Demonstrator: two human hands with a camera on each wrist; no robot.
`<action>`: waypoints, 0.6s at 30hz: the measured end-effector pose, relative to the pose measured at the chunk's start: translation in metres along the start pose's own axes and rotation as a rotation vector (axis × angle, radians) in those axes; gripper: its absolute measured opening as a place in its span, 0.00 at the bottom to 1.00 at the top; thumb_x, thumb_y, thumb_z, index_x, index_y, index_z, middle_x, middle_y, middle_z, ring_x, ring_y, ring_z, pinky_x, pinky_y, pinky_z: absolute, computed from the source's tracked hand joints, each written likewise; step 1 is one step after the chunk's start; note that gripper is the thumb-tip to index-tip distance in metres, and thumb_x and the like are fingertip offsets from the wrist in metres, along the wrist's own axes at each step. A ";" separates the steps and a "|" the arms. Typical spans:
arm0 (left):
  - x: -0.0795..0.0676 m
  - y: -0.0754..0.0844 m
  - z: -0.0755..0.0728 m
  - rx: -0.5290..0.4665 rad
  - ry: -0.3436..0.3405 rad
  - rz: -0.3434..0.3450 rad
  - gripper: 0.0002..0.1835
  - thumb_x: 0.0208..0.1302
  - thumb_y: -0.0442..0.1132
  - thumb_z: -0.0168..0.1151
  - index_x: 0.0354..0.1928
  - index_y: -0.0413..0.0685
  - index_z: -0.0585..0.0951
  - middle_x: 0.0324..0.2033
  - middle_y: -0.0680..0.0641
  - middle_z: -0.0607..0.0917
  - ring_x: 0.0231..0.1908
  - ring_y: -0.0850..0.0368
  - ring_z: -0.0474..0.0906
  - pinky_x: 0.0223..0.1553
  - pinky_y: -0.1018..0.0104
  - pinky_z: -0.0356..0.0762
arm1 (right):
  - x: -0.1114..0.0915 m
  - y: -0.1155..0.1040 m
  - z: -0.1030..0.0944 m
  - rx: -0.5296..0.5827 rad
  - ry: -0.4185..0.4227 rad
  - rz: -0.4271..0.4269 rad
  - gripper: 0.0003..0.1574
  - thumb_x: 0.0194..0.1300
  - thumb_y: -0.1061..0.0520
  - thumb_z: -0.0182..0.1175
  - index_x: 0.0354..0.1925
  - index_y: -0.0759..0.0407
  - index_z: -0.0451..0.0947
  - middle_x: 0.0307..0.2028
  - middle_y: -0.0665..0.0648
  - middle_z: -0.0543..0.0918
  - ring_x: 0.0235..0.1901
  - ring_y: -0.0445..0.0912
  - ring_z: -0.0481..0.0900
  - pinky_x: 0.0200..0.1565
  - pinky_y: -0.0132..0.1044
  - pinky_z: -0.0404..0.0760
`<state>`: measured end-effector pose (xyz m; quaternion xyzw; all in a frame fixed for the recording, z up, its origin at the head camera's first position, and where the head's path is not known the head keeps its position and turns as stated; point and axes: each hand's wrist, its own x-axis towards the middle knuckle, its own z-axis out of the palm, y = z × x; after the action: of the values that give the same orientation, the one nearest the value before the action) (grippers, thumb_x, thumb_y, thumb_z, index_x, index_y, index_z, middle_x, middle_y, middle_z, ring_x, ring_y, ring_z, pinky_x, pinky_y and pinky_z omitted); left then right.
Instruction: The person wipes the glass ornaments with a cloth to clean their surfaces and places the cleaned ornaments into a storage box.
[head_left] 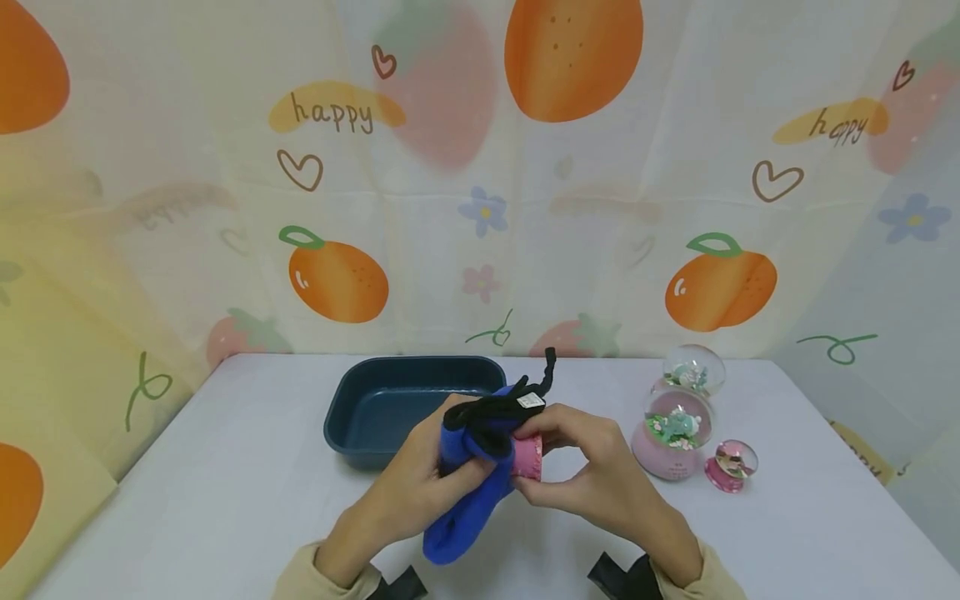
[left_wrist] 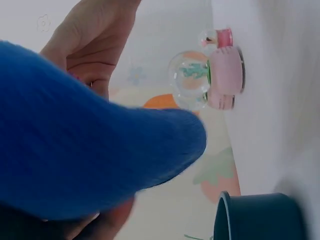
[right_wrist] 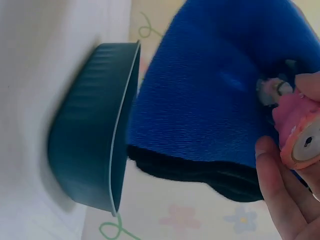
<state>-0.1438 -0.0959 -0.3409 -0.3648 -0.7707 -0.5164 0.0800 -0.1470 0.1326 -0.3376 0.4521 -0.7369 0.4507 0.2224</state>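
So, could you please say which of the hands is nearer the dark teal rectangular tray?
The left hand: it is in front of the tray; the right hand is past its right end.

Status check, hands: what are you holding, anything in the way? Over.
Left hand gripping blue cloth. Right hand holding pink globe at cloth. Nothing seen blocking; tray behind hands.

Blue cloth (head_left: pixel 467 517) partly hides the pink ornament (head_left: pixel 528 458) (in the head view).
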 end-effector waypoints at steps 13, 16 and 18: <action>0.003 -0.005 0.004 0.066 0.084 0.087 0.18 0.58 0.30 0.67 0.49 0.53 0.77 0.41 0.51 0.85 0.42 0.60 0.81 0.47 0.61 0.82 | 0.000 0.001 0.003 0.020 -0.017 -0.014 0.28 0.44 0.71 0.75 0.43 0.57 0.77 0.35 0.51 0.83 0.35 0.40 0.83 0.41 0.30 0.84; 0.004 -0.006 0.003 0.035 0.147 0.117 0.12 0.61 0.28 0.64 0.44 0.49 0.77 0.36 0.49 0.84 0.37 0.61 0.79 0.42 0.64 0.81 | -0.001 0.000 0.002 0.031 -0.043 -0.023 0.27 0.45 0.71 0.75 0.43 0.56 0.77 0.37 0.52 0.83 0.37 0.40 0.83 0.43 0.30 0.84; 0.003 -0.007 0.002 0.028 0.197 0.123 0.11 0.62 0.27 0.61 0.44 0.47 0.77 0.35 0.47 0.83 0.36 0.61 0.79 0.40 0.66 0.80 | -0.001 -0.001 0.001 0.038 -0.061 -0.030 0.28 0.45 0.71 0.76 0.44 0.56 0.77 0.40 0.54 0.85 0.40 0.42 0.84 0.45 0.30 0.84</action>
<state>-0.1500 -0.0938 -0.3451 -0.3576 -0.7423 -0.5331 0.1918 -0.1451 0.1317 -0.3385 0.4806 -0.7277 0.4475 0.1979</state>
